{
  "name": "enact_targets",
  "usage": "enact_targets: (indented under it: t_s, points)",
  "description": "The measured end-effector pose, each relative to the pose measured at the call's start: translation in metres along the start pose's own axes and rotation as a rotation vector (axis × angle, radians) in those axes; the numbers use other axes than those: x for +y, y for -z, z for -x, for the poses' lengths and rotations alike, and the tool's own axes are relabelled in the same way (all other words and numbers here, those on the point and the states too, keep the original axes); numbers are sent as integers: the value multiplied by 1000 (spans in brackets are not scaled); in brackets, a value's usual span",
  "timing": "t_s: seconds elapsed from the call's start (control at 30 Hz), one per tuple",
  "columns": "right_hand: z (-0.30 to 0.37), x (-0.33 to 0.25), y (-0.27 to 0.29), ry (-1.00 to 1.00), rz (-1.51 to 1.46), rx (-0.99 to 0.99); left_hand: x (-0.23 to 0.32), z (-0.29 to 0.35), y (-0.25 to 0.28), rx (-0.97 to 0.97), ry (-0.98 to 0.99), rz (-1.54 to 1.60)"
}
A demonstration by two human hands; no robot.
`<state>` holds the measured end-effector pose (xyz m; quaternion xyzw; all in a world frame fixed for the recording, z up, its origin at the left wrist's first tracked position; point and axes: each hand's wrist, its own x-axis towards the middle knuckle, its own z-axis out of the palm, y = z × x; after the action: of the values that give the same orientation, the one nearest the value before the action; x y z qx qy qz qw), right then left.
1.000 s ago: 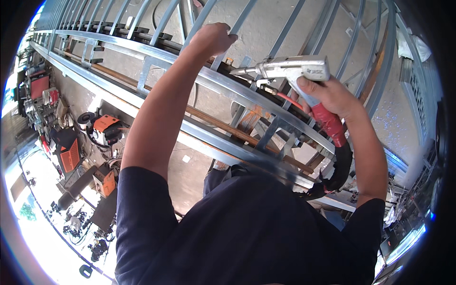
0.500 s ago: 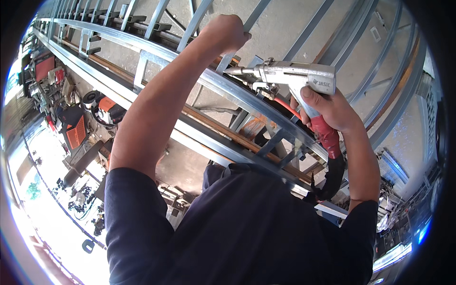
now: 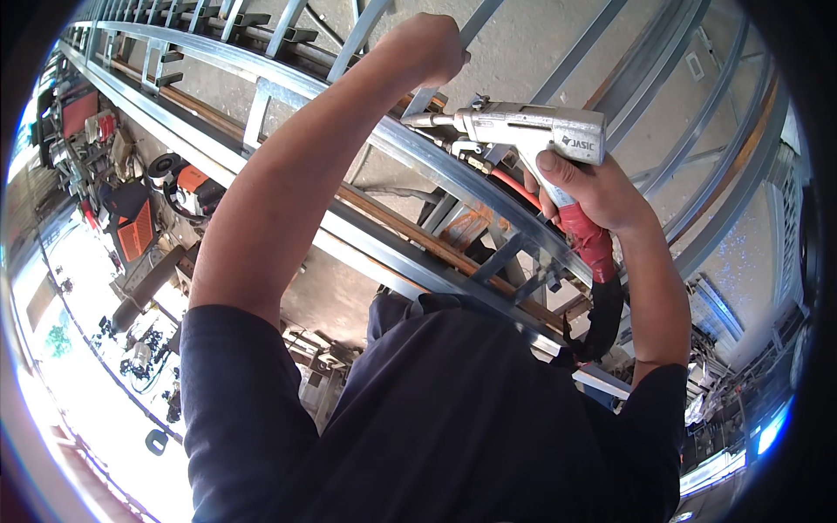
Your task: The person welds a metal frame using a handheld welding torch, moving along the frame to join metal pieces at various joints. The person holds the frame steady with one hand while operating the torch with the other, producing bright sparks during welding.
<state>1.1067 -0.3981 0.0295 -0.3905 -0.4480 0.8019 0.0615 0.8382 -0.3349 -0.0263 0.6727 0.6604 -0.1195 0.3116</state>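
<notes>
My right hand (image 3: 595, 193) is closed round the handle of a silver welding gun (image 3: 523, 126). Red wrapping and a thick black cable run down from that handle, beside a thin orange-red hose. The gun lies nearly level, its narrow nozzle pointing left at the spot where a grey metal crossbar (image 3: 482, 19) meets a long silver rail (image 3: 453, 179). Whether the nozzle touches the metal, I cannot tell. Higher up, my left hand (image 3: 427, 50) is wrapped round that crossbar, its fingers mostly hidden behind the back of the hand. My left forearm passes over the rail.
Further crossbars (image 3: 580, 48) run parallel across the concrete floor at the far side. A brown bar (image 3: 418, 231) lies nearer my body. Orange-and-black equipment (image 3: 135, 231) and assorted tools sit at the left. Metal stock (image 3: 719, 305) lies at the right.
The welding gun and my right hand have shifted slightly left and up. My left hand sits a little higher in the view, still round the crossbar. The whole view has moved slightly.
</notes>
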Motion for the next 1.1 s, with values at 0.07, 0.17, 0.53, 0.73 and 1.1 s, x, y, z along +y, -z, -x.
enact_targets:
  t_s: [0.07, 0.17, 0.53, 0.73, 1.1]
  points:
    - [0, 0, -1, 27, 1, -9, 0, 0, 0, 9, -12, -7]
    - [0, 1, -1, 17, 6, -6, 1, 1, 0, 5, -4, -6]
    - [2, -1, -3, 15, 26, -1, -7, -7, -6, 2, -64, -60]
    - [5, -2, -5, -13, 46, 26, -4, -6, -2, -56, -46, -48]
    - [6, 0, -4, 18, 38, 18, -5, -9, -7, -28, -37, -103]
